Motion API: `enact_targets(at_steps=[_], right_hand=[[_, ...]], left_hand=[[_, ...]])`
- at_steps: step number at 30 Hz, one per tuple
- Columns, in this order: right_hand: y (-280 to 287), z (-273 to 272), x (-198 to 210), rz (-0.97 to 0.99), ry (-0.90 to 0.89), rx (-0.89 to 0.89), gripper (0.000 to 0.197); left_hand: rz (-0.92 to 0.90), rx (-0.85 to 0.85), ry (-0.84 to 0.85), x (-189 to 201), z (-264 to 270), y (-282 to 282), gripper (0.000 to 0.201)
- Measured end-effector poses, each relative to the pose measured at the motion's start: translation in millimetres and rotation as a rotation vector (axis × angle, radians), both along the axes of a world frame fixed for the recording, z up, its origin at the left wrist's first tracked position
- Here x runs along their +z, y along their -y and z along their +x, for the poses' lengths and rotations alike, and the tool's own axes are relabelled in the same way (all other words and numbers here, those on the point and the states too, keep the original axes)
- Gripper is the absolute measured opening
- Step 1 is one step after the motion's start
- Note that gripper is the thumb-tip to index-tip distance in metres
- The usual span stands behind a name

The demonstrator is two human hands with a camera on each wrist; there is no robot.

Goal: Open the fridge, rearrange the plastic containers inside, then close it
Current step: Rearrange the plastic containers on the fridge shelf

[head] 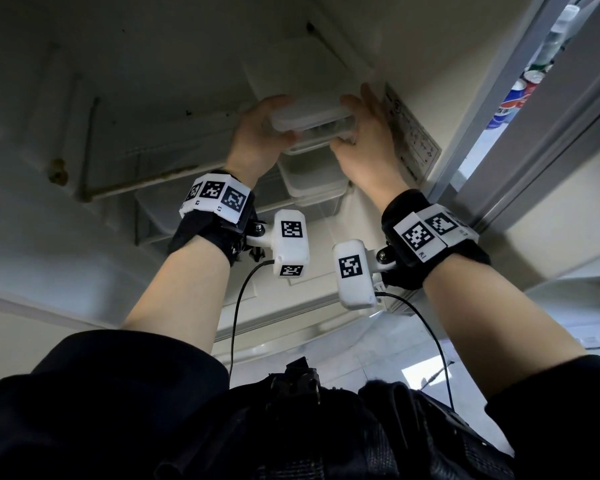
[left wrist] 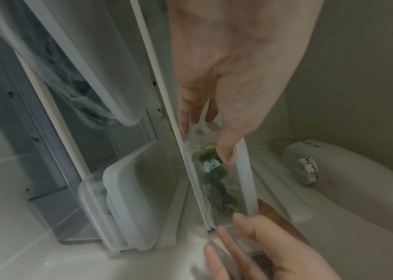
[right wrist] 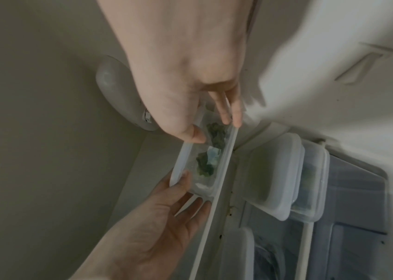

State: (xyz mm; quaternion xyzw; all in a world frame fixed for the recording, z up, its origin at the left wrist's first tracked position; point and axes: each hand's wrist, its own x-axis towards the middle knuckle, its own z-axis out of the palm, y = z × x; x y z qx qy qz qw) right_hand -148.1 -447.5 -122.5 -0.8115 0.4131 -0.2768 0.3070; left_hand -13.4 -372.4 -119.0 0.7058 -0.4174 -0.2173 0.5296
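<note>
A shallow clear plastic container [head: 312, 121] with a white lid and green contents [left wrist: 217, 180] is held between both hands at the front edge of the fridge's upper shelf [left wrist: 157, 79]. My left hand [head: 274, 129] grips its left end, thumb on one face and fingers on the other. At its right end my right hand [head: 347, 133] pinches it the same way [right wrist: 214, 125]. I cannot tell whether the container rests on the shelf. More lidded plastic containers [head: 312, 181] sit stacked on the shelf below [right wrist: 276, 174].
The fridge's right wall with a label [head: 413, 140] is close beside my right hand. A thermostat housing with a numbered dial [left wrist: 308, 170] sits on the inner wall near the held container. The open door [head: 520, 95] at the right holds bottles and cans.
</note>
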Motion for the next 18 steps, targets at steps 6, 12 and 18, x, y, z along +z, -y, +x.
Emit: enact_targets(at_steps=[6, 12, 18], right_hand=[[-4.3, -2.7, -1.9, -0.057, -0.002, 0.001, 0.051], [-7.3, -4.4, 3.6, -0.034, -0.027, 0.004, 0.052], [-14.7, -7.0, 1.4, -0.029, 0.100, 0.022, 0.048]], left_hand=[[0.040, -0.046, -0.002, 1.9, 2.2, -2.6, 0.049], [0.070, -0.073, -0.018, 2.5, 3.9, -0.9, 0.050], [0.055, -0.058, -0.029, 4.3, -6.4, -8.2, 0.064]])
